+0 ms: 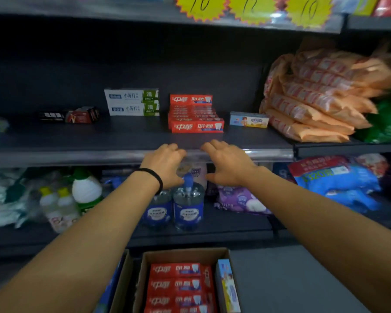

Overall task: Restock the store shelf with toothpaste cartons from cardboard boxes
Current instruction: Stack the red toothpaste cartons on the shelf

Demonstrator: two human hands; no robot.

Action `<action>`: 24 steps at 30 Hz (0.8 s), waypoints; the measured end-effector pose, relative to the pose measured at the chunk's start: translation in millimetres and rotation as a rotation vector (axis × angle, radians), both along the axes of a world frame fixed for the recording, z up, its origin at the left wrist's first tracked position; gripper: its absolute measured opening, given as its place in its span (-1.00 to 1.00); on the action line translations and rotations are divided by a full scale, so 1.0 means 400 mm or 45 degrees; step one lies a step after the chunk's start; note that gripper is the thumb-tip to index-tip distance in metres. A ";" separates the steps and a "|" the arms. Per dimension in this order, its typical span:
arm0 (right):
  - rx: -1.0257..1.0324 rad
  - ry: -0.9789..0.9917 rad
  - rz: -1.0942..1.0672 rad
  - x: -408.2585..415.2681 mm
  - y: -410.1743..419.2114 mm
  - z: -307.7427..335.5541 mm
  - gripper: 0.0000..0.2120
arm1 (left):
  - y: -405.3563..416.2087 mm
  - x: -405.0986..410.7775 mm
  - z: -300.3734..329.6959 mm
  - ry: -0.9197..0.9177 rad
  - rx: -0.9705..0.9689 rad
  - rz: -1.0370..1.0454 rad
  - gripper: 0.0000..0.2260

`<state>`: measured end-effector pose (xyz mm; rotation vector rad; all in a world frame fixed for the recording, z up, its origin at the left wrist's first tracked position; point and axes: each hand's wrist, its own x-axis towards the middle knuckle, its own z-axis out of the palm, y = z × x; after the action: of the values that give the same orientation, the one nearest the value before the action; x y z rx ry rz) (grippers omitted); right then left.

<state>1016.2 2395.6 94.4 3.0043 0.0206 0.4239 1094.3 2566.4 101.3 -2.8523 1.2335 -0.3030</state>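
Head view | red toothpaste cartons [195,114] stacked on shelf [122,141] | left grip [165,163], right grip [226,163] released, empty

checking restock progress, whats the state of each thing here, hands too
left hand: empty, fingers loosely curled
right hand: empty, fingers loosely curled
red toothpaste cartons: stacked on shelf
cardboard box: open, red cartons inside
white toothpaste cartons: two stacked

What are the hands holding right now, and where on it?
Nothing. The left hand and right hand hang empty, fingers loosely curled, at the shelf edge in front of the red toothpaste cartons.
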 end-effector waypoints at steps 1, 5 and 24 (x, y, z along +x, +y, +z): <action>0.009 0.007 0.014 -0.019 0.012 -0.027 -0.36 | 0.016 -0.022 -0.025 0.029 -0.002 -0.001 -0.45; 0.050 0.062 0.025 -0.082 0.060 -0.148 -0.36 | 0.076 -0.091 -0.137 0.116 0.045 0.026 -0.42; 0.257 0.619 0.017 -0.129 0.100 -0.709 -0.31 | 0.122 -0.132 -0.767 0.843 0.530 -0.110 -0.38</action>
<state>964.4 2435.7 -189.1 3.2232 0.0389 -0.3307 1041.4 2615.0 -205.7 -2.5881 1.2880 0.8607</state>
